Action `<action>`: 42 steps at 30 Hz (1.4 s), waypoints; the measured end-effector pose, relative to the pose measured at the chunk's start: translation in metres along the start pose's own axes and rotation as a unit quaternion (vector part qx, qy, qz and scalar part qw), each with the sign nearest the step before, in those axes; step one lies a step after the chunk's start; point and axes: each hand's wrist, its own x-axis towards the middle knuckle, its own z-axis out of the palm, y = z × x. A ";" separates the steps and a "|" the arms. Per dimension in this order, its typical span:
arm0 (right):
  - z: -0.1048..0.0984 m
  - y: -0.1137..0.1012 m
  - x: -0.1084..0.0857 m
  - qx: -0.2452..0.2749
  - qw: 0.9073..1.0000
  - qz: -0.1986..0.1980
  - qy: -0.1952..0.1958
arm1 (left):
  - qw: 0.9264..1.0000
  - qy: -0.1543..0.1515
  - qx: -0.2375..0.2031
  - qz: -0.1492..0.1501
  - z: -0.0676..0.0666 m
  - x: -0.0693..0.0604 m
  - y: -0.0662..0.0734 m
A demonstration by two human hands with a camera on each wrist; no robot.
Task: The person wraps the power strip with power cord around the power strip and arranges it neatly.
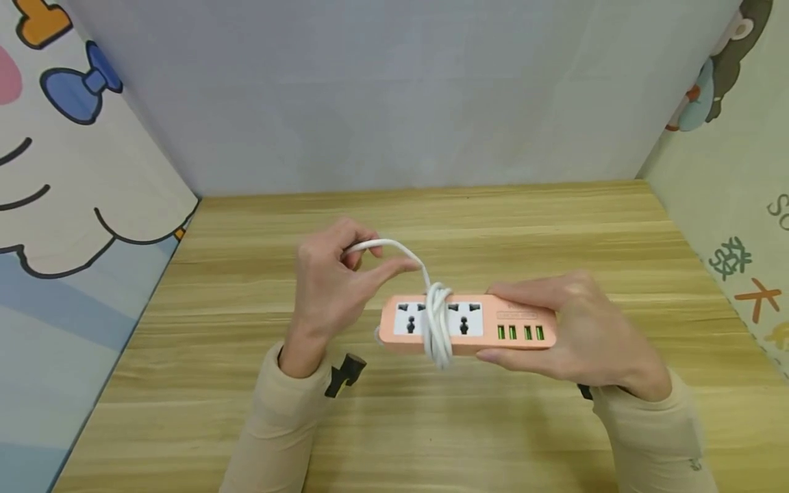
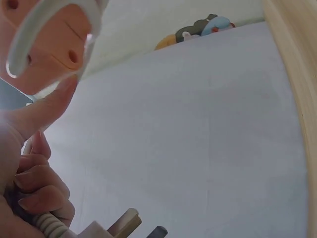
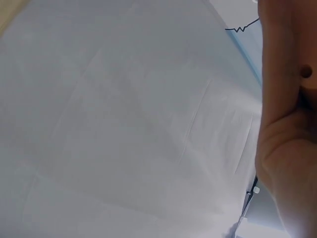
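Note:
My right hand [image 1: 592, 335] grips the right end of a pink power strip [image 1: 490, 318], thumb and fingers along its two long edges. White sockets and several green USB ports face up. A white cord [image 1: 437, 322] is wound around the strip's middle. Its free length arcs to my left hand [image 1: 333, 277], which holds it in curled fingers while the thumb reaches toward the strip. In the left wrist view, those fingers close around the cord near its plug [image 2: 96, 230], whose prongs point outward. The strip's underside [image 2: 54, 47] shows above the thumb.
Beneath the hands lies a wood-grain table [image 1: 246, 411]. A pale grey wall panel [image 1: 407, 103] stands behind it, with cartoon-printed panels [image 1: 61, 171] at the left and right. A small black piece [image 1: 346, 373] sits by the left wrist.

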 end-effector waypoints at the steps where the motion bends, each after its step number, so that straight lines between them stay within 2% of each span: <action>1: 0.001 0.000 0.000 -0.005 1.000 -0.003 0.001 | 1.000 -0.002 -0.001 0.006 0.000 0.000 0.002; 4: 0.003 0.000 0.001 -0.019 1.000 -0.010 0.004 | 1.000 -0.008 -0.002 0.021 -0.001 0.001 0.007; 8: 0.005 0.000 0.002 -0.038 0.999 -0.013 -0.002 | 0.999 -0.022 0.010 0.027 -0.004 0.000 0.016; 13: 0.010 0.001 0.004 -0.049 0.999 -0.021 -0.001 | 0.999 -0.038 0.022 0.009 -0.007 -0.002 0.026; 19: 0.018 0.001 0.007 -0.057 0.996 -0.052 0.036 | 0.997 -0.072 0.014 -0.006 -0.009 -0.004 0.035; 22: 0.020 0.002 0.009 -0.070 0.995 -0.052 0.054 | 0.996 -0.088 0.000 -0.015 -0.008 -0.006 0.040; 29: 0.023 0.001 0.013 -0.113 0.987 -0.055 0.102 | 0.990 -0.117 -0.033 -0.071 -0.003 -0.008 0.056; 32: 0.026 0.001 0.016 -0.127 0.982 -0.063 0.124 | 0.984 -0.121 -0.056 -0.114 -0.001 -0.009 0.063; 36: 0.032 0.001 0.019 -0.153 0.972 -0.084 0.160 | 0.970 -0.132 -0.103 -0.178 -0.002 -0.011 0.072; 38: 0.035 0.000 0.021 -0.167 0.967 -0.087 0.174 | 0.962 -0.141 -0.129 -0.195 -0.002 -0.013 0.074; 42: 0.041 -0.001 0.022 -0.183 0.959 -0.074 0.204 | 0.950 -0.153 -0.178 -0.207 -0.001 -0.016 0.076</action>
